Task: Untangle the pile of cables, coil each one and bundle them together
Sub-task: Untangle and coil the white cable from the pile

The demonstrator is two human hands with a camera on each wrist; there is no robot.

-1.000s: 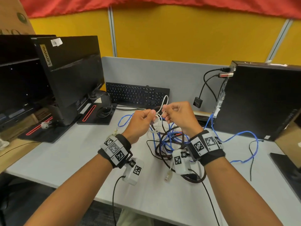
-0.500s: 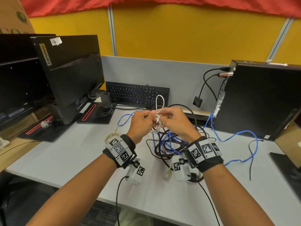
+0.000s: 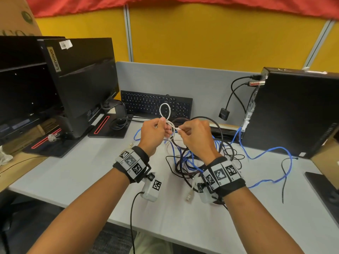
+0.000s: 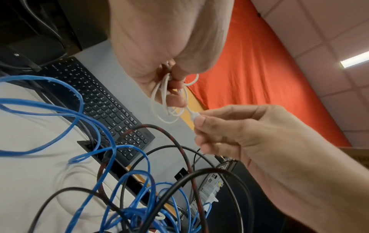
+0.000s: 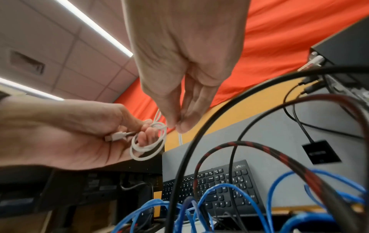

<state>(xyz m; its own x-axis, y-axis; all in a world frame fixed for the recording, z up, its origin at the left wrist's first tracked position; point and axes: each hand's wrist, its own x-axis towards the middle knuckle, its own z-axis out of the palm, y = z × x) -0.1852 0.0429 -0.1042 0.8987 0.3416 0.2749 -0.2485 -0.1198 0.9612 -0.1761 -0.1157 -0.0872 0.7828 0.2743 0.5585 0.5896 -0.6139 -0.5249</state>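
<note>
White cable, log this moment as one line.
white cable: partly coiled | left hand: holds coil | right hand: pinches free end | pile: tangled on desk

- Both forearms are showing bare, with no sleeves.
- The left wrist is wearing a black band [image 3: 132,165] carrying square black-and-white marker tags.
- The right wrist is wearing a matching band [image 3: 222,176].
- A white tagged camera unit [image 3: 151,188] is hanging under the left band, trailing a black lead [image 3: 131,217].

A grey tabletop [image 3: 55,173] stands before a low grey partition [image 3: 192,83] and yellow wall panels [image 3: 211,37]; red cloth [image 3: 165,2] hangs above, under ceiling strip lights [image 5: 95,28].
</note>
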